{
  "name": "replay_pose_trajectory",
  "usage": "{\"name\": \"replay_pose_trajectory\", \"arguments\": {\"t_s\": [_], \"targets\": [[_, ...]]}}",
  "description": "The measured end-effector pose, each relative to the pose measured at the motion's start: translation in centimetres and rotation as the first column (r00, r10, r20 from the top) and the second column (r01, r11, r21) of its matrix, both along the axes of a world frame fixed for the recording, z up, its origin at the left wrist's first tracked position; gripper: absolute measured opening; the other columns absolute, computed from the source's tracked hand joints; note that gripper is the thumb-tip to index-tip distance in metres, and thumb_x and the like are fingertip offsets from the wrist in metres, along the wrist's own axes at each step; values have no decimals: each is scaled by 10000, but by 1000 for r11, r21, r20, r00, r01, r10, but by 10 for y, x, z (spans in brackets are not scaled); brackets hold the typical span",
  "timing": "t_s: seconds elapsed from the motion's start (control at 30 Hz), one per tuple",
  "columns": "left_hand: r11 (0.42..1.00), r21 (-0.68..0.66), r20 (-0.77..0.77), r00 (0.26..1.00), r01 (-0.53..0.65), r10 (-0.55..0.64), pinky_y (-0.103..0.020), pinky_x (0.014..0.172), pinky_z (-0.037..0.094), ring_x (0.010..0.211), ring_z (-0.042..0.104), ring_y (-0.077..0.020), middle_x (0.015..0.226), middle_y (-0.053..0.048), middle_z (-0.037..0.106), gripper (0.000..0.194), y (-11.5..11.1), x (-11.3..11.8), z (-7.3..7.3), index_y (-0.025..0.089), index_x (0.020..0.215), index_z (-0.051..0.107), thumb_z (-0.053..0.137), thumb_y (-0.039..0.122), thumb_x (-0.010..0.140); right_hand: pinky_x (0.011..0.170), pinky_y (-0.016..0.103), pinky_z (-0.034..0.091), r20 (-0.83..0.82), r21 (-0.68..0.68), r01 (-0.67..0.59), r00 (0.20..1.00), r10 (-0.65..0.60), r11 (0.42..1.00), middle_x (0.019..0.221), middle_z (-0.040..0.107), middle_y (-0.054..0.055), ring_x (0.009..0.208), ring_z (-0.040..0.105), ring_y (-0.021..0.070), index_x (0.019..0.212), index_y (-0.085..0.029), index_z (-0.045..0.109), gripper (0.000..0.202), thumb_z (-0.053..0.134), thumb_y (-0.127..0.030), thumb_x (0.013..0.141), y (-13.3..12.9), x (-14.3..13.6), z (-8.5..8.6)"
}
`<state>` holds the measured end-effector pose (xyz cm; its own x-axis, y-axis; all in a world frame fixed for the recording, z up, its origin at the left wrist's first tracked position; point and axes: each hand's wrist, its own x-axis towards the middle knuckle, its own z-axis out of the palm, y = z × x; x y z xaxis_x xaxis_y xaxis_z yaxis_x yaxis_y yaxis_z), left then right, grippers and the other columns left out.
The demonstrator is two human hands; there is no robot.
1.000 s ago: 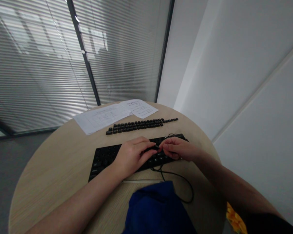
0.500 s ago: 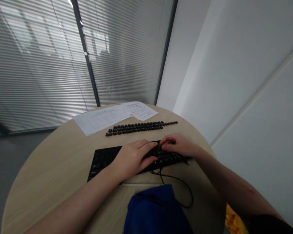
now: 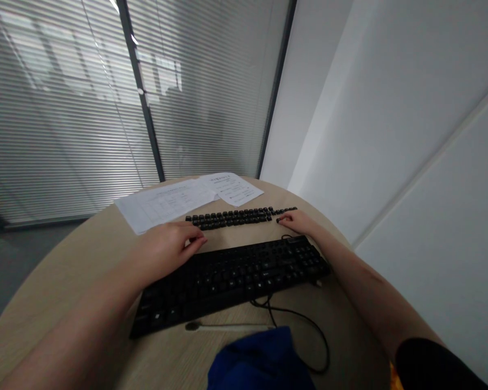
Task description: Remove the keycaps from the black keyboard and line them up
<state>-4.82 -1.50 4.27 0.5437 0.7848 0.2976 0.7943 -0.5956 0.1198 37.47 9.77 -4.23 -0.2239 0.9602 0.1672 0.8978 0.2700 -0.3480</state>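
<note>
"Where is the long black plastic keyboard (image 3: 236, 276)?"
"Lying on the pale round wooden worktop (image 3: 61, 271), below rows of small black keycaps (image 3: 236, 218)."
"And the hands?"
"Left hand (image 3: 166, 250): curled over the keyboard's left end, grip unclear. Right hand (image 3: 298, 221): fingertips at one keycap (image 3: 278, 220); can't tell whether pinched."

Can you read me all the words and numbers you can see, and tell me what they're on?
None can be read for sure.
Left paper: printed lines, too small and blurry.
Right paper: printed lines, too small and blurry.
Keyboard: tiny pale marks, too small.
Loose black keys: too small to read.
</note>
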Motion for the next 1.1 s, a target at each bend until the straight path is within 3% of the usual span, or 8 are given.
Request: {"name": "replay_pose_trajectory", "arguments": {"t_s": [0.2, 0.63, 1.1], "targets": [[997, -49, -4, 998, -64, 64, -332, 656, 432, 744, 657, -225, 841, -51, 743, 386, 13, -15, -5, 237, 903, 740, 456, 497, 932, 617, 266, 380, -21, 17, 14, 1000, -14, 1000, 709, 660, 9, 632, 551, 148, 1085, -193, 772, 311, 633, -381, 880, 6, 2, -8], [996, -92, 44, 999, -11, 15, -330, 668, 456, 741, 657, -215, 859, -52, 739, 363, 13, -8, -13, 245, 912, 740, 462, 478, 926, 696, 285, 449, 39, 67, 47, 998, -50, 997, 839, 752, 50, 760, 654, 194, 1020, -195, 791, 276, 646, -386, 883, 2, -6, -3], [994, -108, 57, 998, -20, 26, -330, 673, 466, 738, 659, -214, 885, -59, 748, 371, 15, -12, -14, 240, 923, 738, 462, 487, 925, 741, 287, 468, 96, 93, 66, 993, -75, 993, 890, 763, 51, 816, 671, 199, 1018, -224, 790, 277, 633, -418, 897, 4, -12, 0]]}}
